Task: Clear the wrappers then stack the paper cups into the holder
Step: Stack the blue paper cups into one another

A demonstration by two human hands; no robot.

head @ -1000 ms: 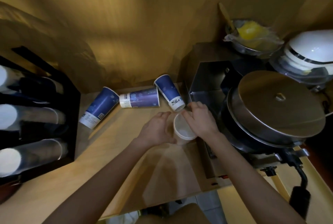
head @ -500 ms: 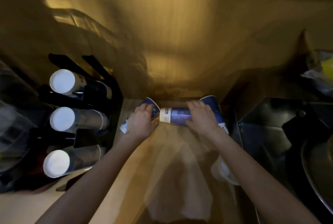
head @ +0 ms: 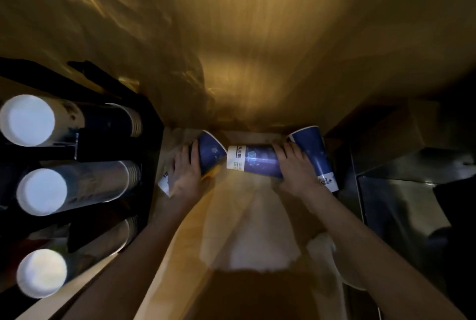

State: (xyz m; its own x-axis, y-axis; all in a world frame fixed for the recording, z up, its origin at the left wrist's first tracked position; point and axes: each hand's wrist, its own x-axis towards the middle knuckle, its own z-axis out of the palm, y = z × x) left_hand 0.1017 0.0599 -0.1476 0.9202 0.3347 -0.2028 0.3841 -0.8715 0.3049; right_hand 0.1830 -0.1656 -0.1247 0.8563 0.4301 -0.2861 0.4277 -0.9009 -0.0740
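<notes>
Both hands curl over blue paper cups lying on the table, left hand [head: 184, 174] on the left cup [head: 209, 153], right hand [head: 296, 165] on the middle cup [head: 253, 161], probably gathering them to nest for the black holder [head: 113, 144] alongside.

Three blue paper cups lie along the counter's [head: 180, 255] back edge. The left cup [head: 210, 153] is gripped by the left hand [head: 184, 175], the middle cup [head: 253, 161] by the right hand [head: 296, 168]; the right cup [head: 315, 155] lies untouched.
</notes>
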